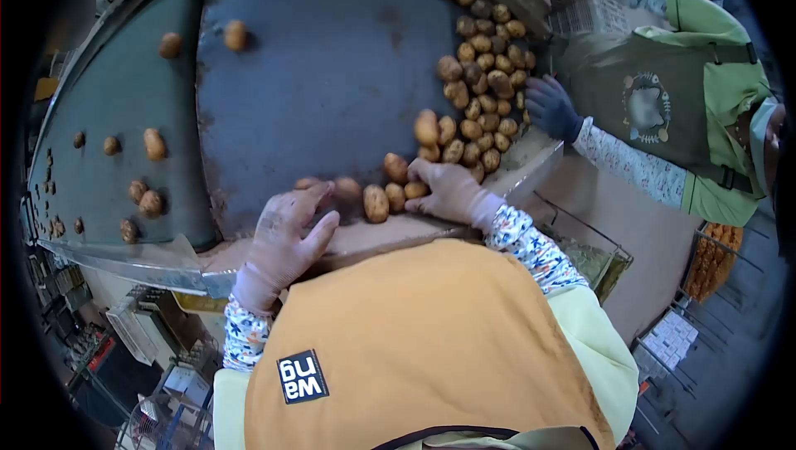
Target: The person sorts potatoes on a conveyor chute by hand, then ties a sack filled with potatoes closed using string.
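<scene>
My left hand [292,230], in a thin see-through glove, is at the near edge of the grey sorting surface. Its thumb stands apart from its fingers, and it holds nothing that I can see. Just past its fingertips lie a blurred potato [347,192] and another potato [308,183], partly hidden by the fingers. My right hand [452,195], gloved the same way, has its fingers and thumb around a small potato [415,190]. Between my hands rest a larger potato [376,204] and a few others. More potatoes [485,77] are heaped to the right.
On the left, a dark green belt [174,19] carries scattered potatoes. Across the heap, a co-worker's gloved hand [554,108] rests at the right edge. A raised rim [365,236] runs along my side. Wire racks [663,342] stand on the floor at right.
</scene>
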A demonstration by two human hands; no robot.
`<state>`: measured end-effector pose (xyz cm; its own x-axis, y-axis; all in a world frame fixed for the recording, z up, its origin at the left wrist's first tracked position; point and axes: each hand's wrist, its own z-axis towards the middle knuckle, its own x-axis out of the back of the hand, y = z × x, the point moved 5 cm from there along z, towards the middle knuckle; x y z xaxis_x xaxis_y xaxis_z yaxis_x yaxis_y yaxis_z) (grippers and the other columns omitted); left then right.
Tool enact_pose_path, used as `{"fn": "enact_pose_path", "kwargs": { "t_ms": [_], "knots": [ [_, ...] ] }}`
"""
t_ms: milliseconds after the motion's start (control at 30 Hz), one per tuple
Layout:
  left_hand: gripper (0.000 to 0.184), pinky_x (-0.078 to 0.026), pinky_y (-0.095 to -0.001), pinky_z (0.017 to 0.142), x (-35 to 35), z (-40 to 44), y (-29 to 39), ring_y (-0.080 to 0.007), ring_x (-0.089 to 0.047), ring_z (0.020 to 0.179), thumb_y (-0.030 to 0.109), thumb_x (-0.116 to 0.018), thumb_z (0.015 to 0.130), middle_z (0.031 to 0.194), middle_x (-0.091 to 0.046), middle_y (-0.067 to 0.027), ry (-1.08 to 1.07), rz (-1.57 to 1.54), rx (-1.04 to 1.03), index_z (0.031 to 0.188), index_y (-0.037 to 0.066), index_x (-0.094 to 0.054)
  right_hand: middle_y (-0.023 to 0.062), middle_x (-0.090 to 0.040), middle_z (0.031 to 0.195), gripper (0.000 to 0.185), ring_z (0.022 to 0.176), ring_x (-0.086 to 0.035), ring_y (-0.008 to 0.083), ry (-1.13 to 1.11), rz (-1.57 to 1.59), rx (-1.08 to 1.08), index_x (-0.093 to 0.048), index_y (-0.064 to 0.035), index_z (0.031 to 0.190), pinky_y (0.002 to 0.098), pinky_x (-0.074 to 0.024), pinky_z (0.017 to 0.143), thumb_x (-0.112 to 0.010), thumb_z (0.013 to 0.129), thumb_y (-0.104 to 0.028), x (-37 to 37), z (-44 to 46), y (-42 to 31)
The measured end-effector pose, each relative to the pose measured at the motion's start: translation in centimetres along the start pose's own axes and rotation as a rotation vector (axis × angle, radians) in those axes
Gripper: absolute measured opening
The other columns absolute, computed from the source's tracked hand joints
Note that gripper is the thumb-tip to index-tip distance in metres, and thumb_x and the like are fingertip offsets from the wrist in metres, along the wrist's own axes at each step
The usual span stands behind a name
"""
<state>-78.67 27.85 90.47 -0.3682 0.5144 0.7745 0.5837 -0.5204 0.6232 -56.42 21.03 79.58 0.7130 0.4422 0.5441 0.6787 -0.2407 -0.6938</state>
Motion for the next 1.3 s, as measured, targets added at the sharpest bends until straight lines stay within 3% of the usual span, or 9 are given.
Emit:
{"fn": "enact_pose_path", "kwargs": {
  "t_ms": [267,300,433,567,700,833,967,1133,1300],
  "knots": [
    [0.034,-0.046,-0.04,0.082,-0.3,0.1,-2.4,-0.0289,-0.062,0.08,0.022,-0.066,0.085,0.086,-0.066,-0.0088,0.068,-0.158,0.048,0.115,0.006,-0.062,0.0062,-0.058,0.093,0.03,0.063,-0.058,0.0187,0.976,-0.385,1.189,-0.062,-0.0141,0.112,0.0324,-0.0461,0.054,-0.068,0.085,-0.027,12.1,-4.1,-18.7],
    [0.034,-0.046,-0.04,0.082,0.3,0.4,-2.1,-0.0289,-0.062,0.08,0.022,-0.066,0.085,0.086,-0.066,-0.0088,0.078,-0.152,0.039,0.115,0.006,-0.062,0.0088,-0.058,0.117,0.038,0.097,-0.062,0.0215,0.699,-0.122,1.171,-0.06,-0.0149,0.122,0.036,-0.0515,0.079,-0.062,0.085,-0.017,15.1,-2.5,-16.4],
    [0.031,-0.051,-0.0374,0.081,1.4,0.4,-1.1,-0.0318,-0.065,0.088,0.02,-0.065,0.086,0.094,-0.069,-0.0159,0.112,-0.253,0.097,0.112,0.002,-0.064,0.0146,-0.057,0.11,0.048,0.102,-0.056,0.0302,1.485,-0.705,0.14,-0.051,-0.0006,0.121,0.0421,-0.0456,0.09,-0.065,0.087,-0.033,29.0,6.2,-8.5],
    [0.032,-0.05,-0.0375,0.079,1.7,0.2,-0.6,-0.029,-0.065,0.086,0.018,-0.066,0.085,0.091,-0.069,-0.0126,0.168,-0.088,-0.014,0.113,0.003,-0.064,0.0207,-0.039,0.143,0.074,0.132,-0.037,0.0392,0.2,-0.663,0.303,-0.039,-0.0013,0.141,0.0486,-0.0327,0.109,-0.064,0.085,-0.043,14.5,7.5,-6.6],
    [0.031,-0.05,-0.0367,0.078,2.3,-0.3,-1.2,-0.028,-0.066,0.087,0.014,-0.064,0.085,0.093,-0.068,-0.0135,0.115,-0.262,0.147,0.115,0.003,-0.064,0.0202,-0.03,0.15,0.066,0.144,-0.012,0.0378,0.508,-0.675,-0.119,-0.051,-0.0106,0.135,0.0646,-0.0216,0.108,-0.061,0.085,-0.052,5.4,5.5,-0.1],
    [0.033,-0.049,-0.04,0.079,1.7,-0.7,-2.0,-0.0275,-0.065,0.087,0.026,-0.063,0.087,0.092,-0.069,-0.0103,0.05,-0.242,0.206,0.112,0.005,-0.064,0.0197,-0.058,0.122,0.05,0.119,-0.052,0.0353,0.135,0.303,0.231,-0.065,-0.0044,0.11,0.0462,-0.0425,0.098,-0.06,0.086,-0.048,3.3,-1.3,-0.8],
    [0.051,-0.042,-0.0442,0.094,-2.4,0.2,-1.8,-0.0319,-0.06,0.102,0.045,-0.057,0.086,0.104,-0.066,-0.0135,-0.637,0.106,0.239,0.12,0.007,-0.059,0.0197,-0.064,0.092,0.044,0.092,-0.062,0.0354,-0.064,-0.043,0.057,-0.066,-0.0014,0.092,0.0451,-0.0485,0.08,-0.057,0.086,-0.044,0.9,-3.6,-2.0],
    [0.062,-0.031,-0.0474,0.107,-2.0,1.3,-0.4,-0.0353,-0.044,0.125,0.037,-0.062,0.086,0.134,-0.049,-0.0195,-0.272,0.237,-0.052,0.138,0.008,-0.044,0.0142,-0.061,0.104,0.042,0.099,-0.056,0.0318,0.613,-0.211,0.043,-0.064,-0.0071,0.105,0.0416,-0.0468,0.085,-0.068,0.079,-0.041,4.9,-0.9,-1.1],
    [0.052,-0.037,-0.0447,0.103,3.0,-0.7,-2.6,-0.0298,-0.059,0.105,0.024,-0.068,0.083,0.112,-0.064,-0.0144,-0.015,0.05,0.149,0.129,0.004,-0.053,0.0167,-0.059,0.112,0.039,0.109,-0.054,0.0327,0.293,-0.224,0.262,-0.066,-0.0088,0.102,0.0425,-0.0469,0.088,-0.07,0.08,-0.041,0.9,-3.2,-2.6]
  ]
}}
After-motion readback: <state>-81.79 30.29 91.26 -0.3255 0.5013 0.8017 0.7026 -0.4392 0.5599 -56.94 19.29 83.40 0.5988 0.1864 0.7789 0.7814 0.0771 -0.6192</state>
